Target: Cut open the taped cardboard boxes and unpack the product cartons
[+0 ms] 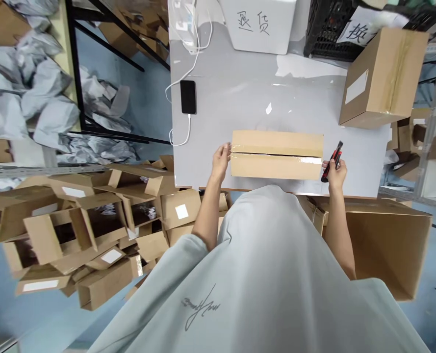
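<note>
A long brown cardboard box (276, 166) lies near the front edge of the table, with a dark slit running along the tape on its top. My left hand (221, 159) is at the box's left end, fingertips against or just beside its edge. At the right end, my right hand (336, 172) is closed around a red and black box cutter (331, 162), and its fingertips come close to the box; whether they touch it is hard to tell.
A phone (188, 97) with a white cable lies at the table's left. A white bin (260, 24), a black crate (328, 34) and a taped carton (385, 78) stand behind. Open cartons (103, 220) are piled at lower left; a large open box (383, 250) is at lower right.
</note>
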Demonstrator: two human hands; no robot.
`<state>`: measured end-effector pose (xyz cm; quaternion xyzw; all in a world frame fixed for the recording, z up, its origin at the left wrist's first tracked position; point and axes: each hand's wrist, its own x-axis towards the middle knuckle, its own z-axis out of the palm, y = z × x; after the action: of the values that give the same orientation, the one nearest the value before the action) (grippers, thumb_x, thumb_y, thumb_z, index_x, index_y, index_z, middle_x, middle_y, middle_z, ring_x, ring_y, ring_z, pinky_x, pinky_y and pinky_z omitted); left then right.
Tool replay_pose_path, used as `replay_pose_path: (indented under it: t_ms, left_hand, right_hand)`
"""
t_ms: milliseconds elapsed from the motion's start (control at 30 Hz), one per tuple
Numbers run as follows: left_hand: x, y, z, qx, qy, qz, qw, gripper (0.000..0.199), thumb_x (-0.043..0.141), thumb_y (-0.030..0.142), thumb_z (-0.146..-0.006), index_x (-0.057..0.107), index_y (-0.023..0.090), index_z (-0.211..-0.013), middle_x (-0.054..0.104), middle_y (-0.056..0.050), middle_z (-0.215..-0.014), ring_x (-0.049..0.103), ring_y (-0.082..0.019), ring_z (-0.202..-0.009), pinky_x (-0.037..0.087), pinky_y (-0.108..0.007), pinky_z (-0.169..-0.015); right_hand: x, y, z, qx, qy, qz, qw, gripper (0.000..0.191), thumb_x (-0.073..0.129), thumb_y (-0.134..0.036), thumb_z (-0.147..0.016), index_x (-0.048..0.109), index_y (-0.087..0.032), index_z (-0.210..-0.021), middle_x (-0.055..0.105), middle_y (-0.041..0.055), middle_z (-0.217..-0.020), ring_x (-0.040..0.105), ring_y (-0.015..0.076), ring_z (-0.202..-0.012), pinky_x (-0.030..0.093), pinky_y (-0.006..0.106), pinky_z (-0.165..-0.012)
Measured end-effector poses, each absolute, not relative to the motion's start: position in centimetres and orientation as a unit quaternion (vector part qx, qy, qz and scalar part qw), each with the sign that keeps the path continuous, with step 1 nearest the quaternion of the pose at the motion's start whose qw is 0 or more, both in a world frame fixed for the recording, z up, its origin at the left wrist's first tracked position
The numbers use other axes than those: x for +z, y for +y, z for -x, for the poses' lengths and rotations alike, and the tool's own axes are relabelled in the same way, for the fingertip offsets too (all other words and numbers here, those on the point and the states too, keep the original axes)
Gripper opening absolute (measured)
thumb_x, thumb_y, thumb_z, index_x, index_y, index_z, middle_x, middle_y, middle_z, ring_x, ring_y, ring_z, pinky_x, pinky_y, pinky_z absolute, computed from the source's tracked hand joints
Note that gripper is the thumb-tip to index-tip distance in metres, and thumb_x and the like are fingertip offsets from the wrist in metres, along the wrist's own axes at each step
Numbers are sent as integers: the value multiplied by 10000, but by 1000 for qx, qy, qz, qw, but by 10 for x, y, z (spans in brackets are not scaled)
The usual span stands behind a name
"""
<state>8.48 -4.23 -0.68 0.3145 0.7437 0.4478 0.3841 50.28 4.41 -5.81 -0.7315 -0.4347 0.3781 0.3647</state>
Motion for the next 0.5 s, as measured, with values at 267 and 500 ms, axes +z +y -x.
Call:
replay_pose_path:
  t_ms: [267,500]
  left_hand:
    - [43,-57,-106,406,681,-547,269,438,799,533,-1042,770,247,-1373,788,-81,-1468,699,-283,-1418,527,-511,-1297]
    - [54,-35,-150,199,604,-744,207,552,908,271,-967,731,196,-1485,768,-175,-1423,684,-389,-1358,452,-638,-1305]
  right_hand:
    - [-89,50,-505,299,-486,764,301,292,616,-574,-850,520,-310,-768,604,-7,-659,647,267,-767,635,412,-751]
    - [16,93,-485,257,-696,579,338,453,625,-556,-1035,773,-236,-1321,779,175,-1395,722,328,-1341,622,539,-1132]
